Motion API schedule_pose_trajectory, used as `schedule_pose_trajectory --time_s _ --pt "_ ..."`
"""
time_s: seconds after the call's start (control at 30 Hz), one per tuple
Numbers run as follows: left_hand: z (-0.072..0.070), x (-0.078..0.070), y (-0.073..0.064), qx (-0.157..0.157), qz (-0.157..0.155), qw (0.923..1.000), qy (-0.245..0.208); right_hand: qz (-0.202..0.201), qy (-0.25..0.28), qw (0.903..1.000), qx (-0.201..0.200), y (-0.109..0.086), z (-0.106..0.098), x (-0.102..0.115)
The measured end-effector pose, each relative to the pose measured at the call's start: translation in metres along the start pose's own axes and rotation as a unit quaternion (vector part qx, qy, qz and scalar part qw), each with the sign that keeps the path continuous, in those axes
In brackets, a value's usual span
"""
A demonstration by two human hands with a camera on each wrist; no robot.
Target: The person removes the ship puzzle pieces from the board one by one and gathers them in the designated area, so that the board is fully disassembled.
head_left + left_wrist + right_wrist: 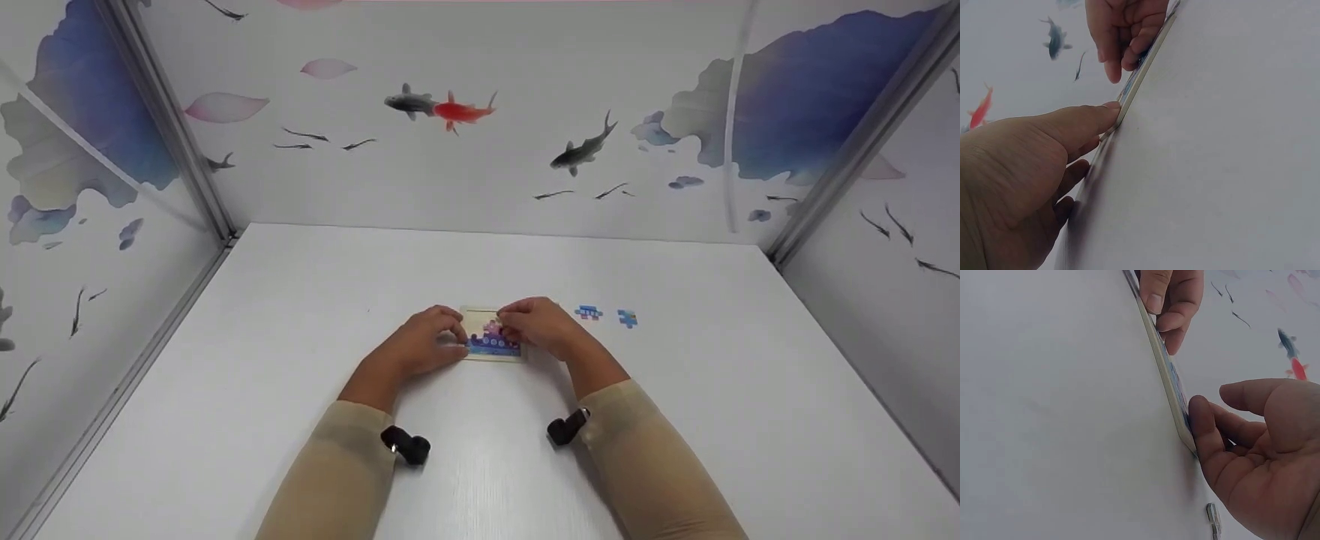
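A small jigsaw puzzle [487, 349] in a pale frame lies flat on the table, its picture a blue boat with pink above it. My left hand [424, 341] holds the frame by its left side. In the left wrist view that thumb [1089, 118] presses on the frame's near edge, and the other fingers sit lower, beyond it. My right hand [544, 326] bends over the puzzle's right part and covers some of it. One curled finger [1201, 419] touches the near right corner in the right wrist view, while the upper digit stands apart; no piece shows between them.
Two loose puzzle pieces, a blue one with pink [589, 312] and a blue one with yellow [628, 318], lie on the white table [480, 457] right of my right hand. Walls printed with fish and leaves enclose the table at the back and sides.
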State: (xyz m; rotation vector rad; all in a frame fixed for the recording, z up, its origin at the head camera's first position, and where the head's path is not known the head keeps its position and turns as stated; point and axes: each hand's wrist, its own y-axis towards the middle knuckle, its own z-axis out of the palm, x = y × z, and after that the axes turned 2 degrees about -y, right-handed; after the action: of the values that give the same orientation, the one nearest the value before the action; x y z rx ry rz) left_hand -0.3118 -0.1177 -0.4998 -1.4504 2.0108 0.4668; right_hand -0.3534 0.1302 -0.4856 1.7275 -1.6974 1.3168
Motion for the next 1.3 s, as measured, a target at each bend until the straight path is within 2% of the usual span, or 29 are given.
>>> schedule_pose_trajectory --time_s 0.27,0.47,0.77,1.3 --pt "0.0018 0.0023 0.0014 -0.003 0.009 1.0000 0.002 -0.024 -0.058 0.9975 0.030 -0.0049 -0.0007 0.0016" --pt "0.0021 0.0034 0.0015 -0.001 0.002 1.0000 -0.004 -0.025 -0.079 0.9960 0.033 -0.0067 0.0000 0.0041" --pt "0.0020 0.0036 0.0012 0.000 0.005 1.0000 -0.008 -0.035 -0.028 0.9983 0.037 -0.0019 0.0004 -0.0021" --pt "0.0000 0.0021 0.0009 -0.002 0.020 0.9998 0.003 -0.037 -0.003 0.9992 0.013 -0.0039 0.0016 -0.0047"
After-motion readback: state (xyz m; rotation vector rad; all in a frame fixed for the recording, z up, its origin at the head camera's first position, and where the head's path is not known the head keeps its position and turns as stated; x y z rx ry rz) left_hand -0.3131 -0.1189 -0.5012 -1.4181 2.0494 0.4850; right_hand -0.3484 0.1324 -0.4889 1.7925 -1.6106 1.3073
